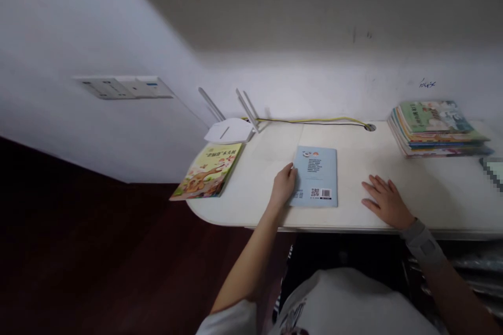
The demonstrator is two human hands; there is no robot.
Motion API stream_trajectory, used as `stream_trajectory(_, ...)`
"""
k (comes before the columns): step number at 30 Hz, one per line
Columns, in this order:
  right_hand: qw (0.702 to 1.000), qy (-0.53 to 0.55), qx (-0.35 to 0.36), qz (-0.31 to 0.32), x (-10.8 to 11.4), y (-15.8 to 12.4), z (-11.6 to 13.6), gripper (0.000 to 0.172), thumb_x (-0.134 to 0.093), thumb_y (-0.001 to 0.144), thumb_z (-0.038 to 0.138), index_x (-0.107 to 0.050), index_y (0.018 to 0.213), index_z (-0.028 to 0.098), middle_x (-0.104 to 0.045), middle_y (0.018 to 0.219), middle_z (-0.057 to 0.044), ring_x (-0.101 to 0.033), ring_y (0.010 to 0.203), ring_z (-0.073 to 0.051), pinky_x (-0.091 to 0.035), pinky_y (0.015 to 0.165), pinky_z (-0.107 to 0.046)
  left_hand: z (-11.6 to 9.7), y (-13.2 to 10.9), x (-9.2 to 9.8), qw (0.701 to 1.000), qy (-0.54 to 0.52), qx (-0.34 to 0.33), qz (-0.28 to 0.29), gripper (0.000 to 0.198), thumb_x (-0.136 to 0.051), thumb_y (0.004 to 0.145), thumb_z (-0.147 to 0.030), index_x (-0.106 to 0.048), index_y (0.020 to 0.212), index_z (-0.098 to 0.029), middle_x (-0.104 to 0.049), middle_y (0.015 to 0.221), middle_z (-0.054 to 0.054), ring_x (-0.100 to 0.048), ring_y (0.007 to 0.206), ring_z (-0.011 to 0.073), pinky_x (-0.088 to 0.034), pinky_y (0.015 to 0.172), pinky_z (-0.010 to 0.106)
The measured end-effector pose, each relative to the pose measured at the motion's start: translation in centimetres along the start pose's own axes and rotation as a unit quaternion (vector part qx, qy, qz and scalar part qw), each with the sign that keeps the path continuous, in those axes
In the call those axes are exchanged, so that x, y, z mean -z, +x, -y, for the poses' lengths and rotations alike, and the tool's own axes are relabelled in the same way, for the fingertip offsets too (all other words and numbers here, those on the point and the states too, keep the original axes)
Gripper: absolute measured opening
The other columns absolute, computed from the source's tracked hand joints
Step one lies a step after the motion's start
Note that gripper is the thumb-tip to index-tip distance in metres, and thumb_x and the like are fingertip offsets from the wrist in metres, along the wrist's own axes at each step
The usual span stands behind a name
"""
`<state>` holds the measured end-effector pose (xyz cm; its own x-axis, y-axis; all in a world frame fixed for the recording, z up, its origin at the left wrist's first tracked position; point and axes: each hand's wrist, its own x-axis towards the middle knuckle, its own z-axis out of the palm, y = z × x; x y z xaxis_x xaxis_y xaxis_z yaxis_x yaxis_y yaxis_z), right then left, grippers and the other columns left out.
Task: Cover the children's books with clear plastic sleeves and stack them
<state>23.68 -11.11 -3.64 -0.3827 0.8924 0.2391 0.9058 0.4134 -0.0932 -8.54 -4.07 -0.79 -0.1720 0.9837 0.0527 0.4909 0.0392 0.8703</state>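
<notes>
A light blue book (317, 180) lies on the white desk in front of me, its back cover up with printed text, a QR code and a barcode. My left hand (284, 186) is closed on the book's left edge, the thumb side toward the cover; some of its fingers are hidden. Off to the right of the book, my right hand (387, 203) rests palm down on the desk, open, fingers apart and holding nothing. A wristband circles my right wrist.
On the left lies a yellow picture book (208, 172), jutting past the rounded end of the desk (220, 214). Behind it stands a white router (228, 131) with raised antennas. Yellow and black cables (314, 121) run to a desk hole. A stack of books (436, 128) sits at right.
</notes>
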Motion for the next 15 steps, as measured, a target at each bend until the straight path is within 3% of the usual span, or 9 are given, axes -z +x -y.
stream_trajectory(3,1.0,0.013,-0.001,-0.008,0.3,1.1,1.7,0.047,-0.037,0.094,0.043,-0.054,0.13,0.018,-0.044,0.143,-0.018,-0.038,0.133,-0.033,-0.031,0.103,-0.057,0.6,-0.6,-0.4,0.983,0.161,-0.079,-0.037,0.025,-0.045,0.086,-0.027,-0.059,0.102,-0.014,-0.064,0.11,0.017,-0.058,0.105,0.0289,-0.042,0.094,0.045)
stream_trajectory(5,0.999,0.029,0.016,-0.002,0.4,2.2,3.4,0.049,-0.036,0.094,0.044,-0.049,0.134,0.019,-0.041,0.145,-0.017,-0.034,0.136,-0.032,-0.029,0.105,-0.056,1.1,-0.9,-0.8,0.972,0.206,-0.105,-0.041,0.022,-0.045,0.086,-0.024,-0.057,0.101,-0.014,-0.059,0.117,0.019,-0.054,0.112,0.0301,-0.04,0.097,0.049)
stream_trajectory(10,0.997,0.043,0.044,0.048,-0.2,4.2,6.8,0.062,-0.038,0.092,0.054,-0.04,0.141,0.017,-0.036,0.149,-0.016,-0.031,0.137,-0.032,-0.025,0.108,-0.058,2.2,-1.1,-1.1,0.97,0.212,-0.116,-0.019,0.024,-0.041,0.09,-0.025,-0.058,0.1,-0.012,-0.051,0.13,0.023,-0.045,0.126,0.0313,-0.035,0.106,0.05)
stream_trajectory(15,0.997,0.042,0.044,0.048,-1.1,4.1,6.9,0.066,-0.04,0.089,0.059,-0.04,0.141,0.017,-0.035,0.149,-0.017,-0.032,0.137,-0.034,-0.022,0.108,-0.06,2.0,-1.3,-0.6,0.981,0.166,-0.103,-0.005,0.031,-0.039,0.092,-0.025,-0.06,0.108,-0.011,-0.049,0.136,0.021,-0.038,0.133,0.0303,-0.032,0.109,0.05)
